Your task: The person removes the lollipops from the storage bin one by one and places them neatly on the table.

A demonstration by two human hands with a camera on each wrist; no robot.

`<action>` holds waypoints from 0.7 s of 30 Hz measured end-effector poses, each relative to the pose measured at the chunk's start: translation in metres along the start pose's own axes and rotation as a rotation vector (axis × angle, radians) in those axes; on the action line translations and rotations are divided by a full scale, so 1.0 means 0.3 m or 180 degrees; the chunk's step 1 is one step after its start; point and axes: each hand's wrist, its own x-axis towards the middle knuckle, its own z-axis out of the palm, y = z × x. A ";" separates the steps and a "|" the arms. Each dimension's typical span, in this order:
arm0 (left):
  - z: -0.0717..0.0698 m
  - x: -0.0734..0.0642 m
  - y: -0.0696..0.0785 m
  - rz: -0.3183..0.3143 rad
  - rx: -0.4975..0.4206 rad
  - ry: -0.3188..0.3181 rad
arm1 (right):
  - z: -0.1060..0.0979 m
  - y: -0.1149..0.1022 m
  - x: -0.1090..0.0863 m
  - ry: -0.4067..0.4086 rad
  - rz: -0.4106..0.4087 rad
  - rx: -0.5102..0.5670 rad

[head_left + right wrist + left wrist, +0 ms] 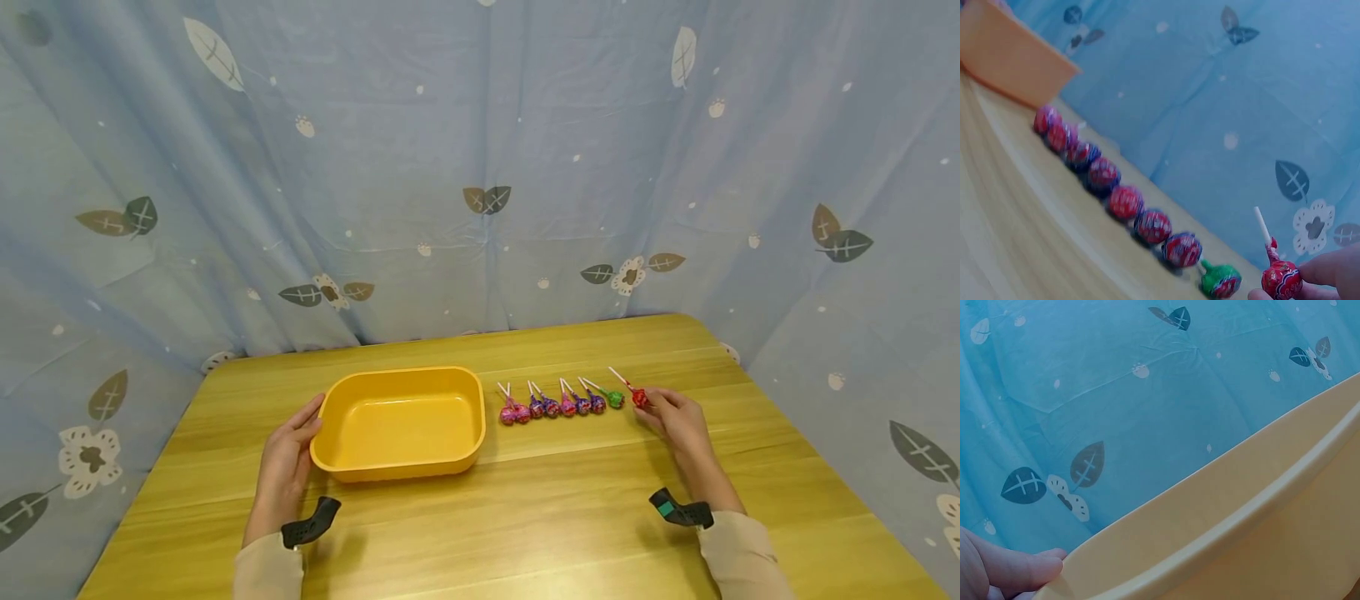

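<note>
A red-wrapped lollipop [639, 398] is pinched by its candy end in my right hand [678, 425], its white stick pointing up and away. Just left of it, a green lollipop [616, 400] lies at the end of a row of pink lollipops [567, 408] and purple lollipops [551, 407], sticks toward the back. My left hand [285, 454] holds the left side of a yellow tray [397, 473], thumb at the rim. Nothing lies inside the tray. In the left wrist view, the thumb [1029, 570] shows against the tray's edge.
The wooden table [525, 533] carries the tray on the left and the lollipops to its right. Behind the table's far edge hangs a blue curtain [420, 167] with leaf prints. A black wrist mount [311, 523] sits on each forearm.
</note>
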 end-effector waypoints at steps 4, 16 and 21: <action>-0.002 -0.002 -0.001 -0.0001 0.0015 0.0027 | 0.010 0.029 0.031 0.0201 -0.0157 -0.0150; 0.001 -0.004 -0.002 0.0050 -0.0002 -0.0060 | 0.051 0.070 0.100 0.0590 -0.0674 -0.1081; 0.000 -0.005 -0.001 0.0025 0.0011 -0.0048 | 0.059 0.086 0.106 0.0709 -0.0795 -0.1363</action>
